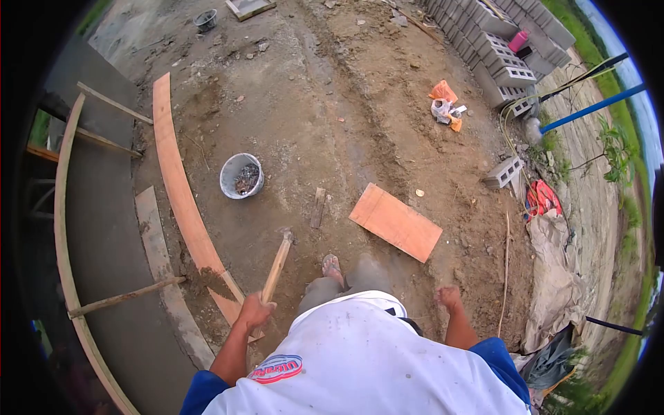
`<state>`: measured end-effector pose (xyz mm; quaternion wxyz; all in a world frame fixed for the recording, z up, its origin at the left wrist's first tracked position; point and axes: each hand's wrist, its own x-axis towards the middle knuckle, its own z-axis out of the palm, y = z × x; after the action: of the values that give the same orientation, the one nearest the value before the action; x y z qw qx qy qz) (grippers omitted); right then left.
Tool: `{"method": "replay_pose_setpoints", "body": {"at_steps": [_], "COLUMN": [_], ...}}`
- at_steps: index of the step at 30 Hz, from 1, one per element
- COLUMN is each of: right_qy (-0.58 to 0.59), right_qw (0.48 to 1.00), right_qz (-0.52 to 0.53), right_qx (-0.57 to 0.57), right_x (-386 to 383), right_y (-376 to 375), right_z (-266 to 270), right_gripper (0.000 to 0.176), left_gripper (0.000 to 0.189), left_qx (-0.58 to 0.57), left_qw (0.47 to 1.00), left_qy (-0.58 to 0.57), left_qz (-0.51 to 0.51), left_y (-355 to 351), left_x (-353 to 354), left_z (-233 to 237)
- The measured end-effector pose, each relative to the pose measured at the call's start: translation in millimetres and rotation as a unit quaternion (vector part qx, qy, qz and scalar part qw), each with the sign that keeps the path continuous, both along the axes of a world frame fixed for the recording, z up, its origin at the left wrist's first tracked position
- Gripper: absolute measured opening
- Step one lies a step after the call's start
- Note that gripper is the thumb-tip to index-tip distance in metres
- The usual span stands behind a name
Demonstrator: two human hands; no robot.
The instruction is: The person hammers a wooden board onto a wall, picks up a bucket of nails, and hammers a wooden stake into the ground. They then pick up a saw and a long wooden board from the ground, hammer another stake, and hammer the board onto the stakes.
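My left hand (256, 309) is wrapped round the wooden handle of a hammer (277, 266), whose head points away from me over the dirt. My right hand (449, 297) hangs low at my right side with its fingers curled. Whatever it may hold is too small to make out. On the ground ahead, between my hands, lies a rectangular plywood piece (396, 223). A short wood scrap (318, 207) rests near the hammer head. Farther off stands a bucket (242, 176) with small dark pieces inside.
To the left, a long plywood strip (176, 166) lies beside a grey wall (104, 214) braced with timber (66, 228). Hollow blocks (494, 52) are stacked at the far right. Plastic bags (446, 107) and a crumpled sack (553, 277) lie on the right. Uneven dirt surrounds my feet.
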<state>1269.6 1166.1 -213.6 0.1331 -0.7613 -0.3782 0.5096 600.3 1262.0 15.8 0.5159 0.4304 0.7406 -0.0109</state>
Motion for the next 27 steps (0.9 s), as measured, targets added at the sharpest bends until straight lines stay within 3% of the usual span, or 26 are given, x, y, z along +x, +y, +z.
{"method": "replay_pose_setpoints", "body": {"at_steps": [1, 4, 5, 7, 10, 12, 13, 15, 17, 18, 20, 22, 25, 27], "right_qy": [0.020, -0.035, -0.106, -0.238, -0.093, -0.102, -0.078, -0.029, -0.026, -0.017, -0.026, 0.034, -0.007, -0.061], "right_qw": [0.994, 0.995, 0.988, 0.905, 0.977, 0.945, 0.962, 0.958, 0.963, 0.987, 0.992, 0.993, 0.990, 0.984], "right_qz": [-0.112, -0.036, 0.097, 0.354, 0.167, 0.302, 0.256, 0.261, 0.261, 0.158, 0.117, 0.097, 0.106, 0.128], "right_qx": [-0.004, -0.088, -0.062, -0.003, -0.098, -0.071, -0.056, -0.116, -0.063, -0.012, 0.026, 0.052, 0.091, 0.106], "right_x": [-29.7, -53.6, -61.2, -80.9, -130.4, -137.6, -145.3, -156.5, -174.9, -182.6, -199.0, -185.7, -193.3, -210.7], "right_y": [52.3, 159.1, 185.0, 241.4, 337.0, 401.7, 439.8, 532.8, 635.0, 682.9, 789.5, 870.4, 990.6, 1058.5], "right_z": [44.2, 52.3, 49.7, 37.5, 27.8, -20.2, -29.3, -27.7, 1.5, 11.6, 95.2, 74.0, 132.4, 164.0], "right_gripper": [0.017, 0.019, 0.019, 0.020, 0.019, 0.019, 0.019, 0.019, 0.019, 0.019, 0.020, 0.021, 0.020, 0.020], "left_gripper": [0.034, 0.029, 0.028, 0.024, 0.018, 0.012, 0.013, 0.013, 0.014, 0.015, 0.016, 0.019, 0.029, 0.035], "left_qx": [0.053, 0.217, 0.263, 0.303, 0.304, 0.328, 0.328, 0.313, 0.199, 0.146, 0.105, 0.011, -0.015, -0.034], "left_qw": [0.998, 0.974, 0.962, 0.946, 0.929, 0.899, 0.897, 0.896, 0.930, 0.938, 0.948, 0.967, 0.987, 0.986], "left_qy": [0.003, 0.005, 0.001, -0.025, -0.098, -0.162, -0.145, -0.103, -0.034, -0.003, -0.011, 0.038, 0.082, 0.115], "left_qz": [0.021, 0.069, 0.079, 0.112, 0.187, 0.240, 0.260, 0.298, 0.307, 0.314, 0.299, 0.252, 0.139, 0.115], "left_y": [25.1, 107.5, 133.2, 194.4, 310.3, 409.2, 457.8, 517.9, 570.1, 594.1, 611.3, 644.1, 692.2, 723.0], "left_x": [0.1, 0.3, -0.2, -2.9, -11.7, -9.0, -11.7, -25.7, -28.6, -28.1, -47.3, -51.1, -69.8, -88.1], "left_z": [17.1, 41.2, 41.2, 37.9, 41.5, 65.7, 57.0, 44.3, 71.2, 80.7, 72.9, 82.6, 53.1, 6.2]}}
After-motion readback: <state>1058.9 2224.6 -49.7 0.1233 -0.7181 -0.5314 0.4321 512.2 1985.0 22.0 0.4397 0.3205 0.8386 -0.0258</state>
